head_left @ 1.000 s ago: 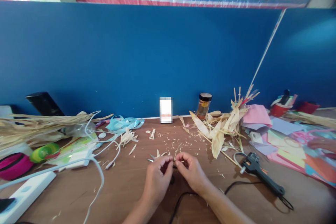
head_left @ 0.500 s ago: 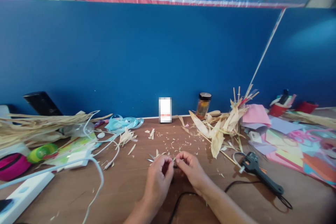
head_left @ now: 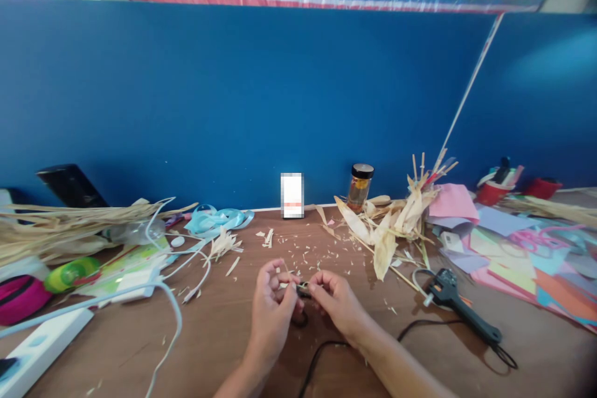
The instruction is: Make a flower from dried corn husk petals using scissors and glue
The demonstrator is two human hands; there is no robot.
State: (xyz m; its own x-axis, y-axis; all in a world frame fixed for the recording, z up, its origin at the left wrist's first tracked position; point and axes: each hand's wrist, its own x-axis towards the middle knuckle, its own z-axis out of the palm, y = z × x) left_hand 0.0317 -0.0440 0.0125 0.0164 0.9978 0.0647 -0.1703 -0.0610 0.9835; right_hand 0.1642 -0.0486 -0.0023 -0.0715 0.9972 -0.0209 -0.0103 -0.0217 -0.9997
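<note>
- Now a pale strip [head_left: 303, 285] is pinched in the fingers of the right hand [head_left: 338, 301], by the tips, presumably because it is so slight.
- Just beside it, the left hand [head_left: 273, 305] is held, its fingers loosely curled; whether the strip is gripped there too cannot be told.
- Beyond the fingers, pale scraps [head_left: 268, 238] are strewn across the tabletop [head_left: 224, 348].
- To their right, what looks like a glue gun [head_left: 466, 314] is laid flat, perhaps to keep both hands free; farther off, dried husks [head_left: 385, 245] are heaped.
</note>
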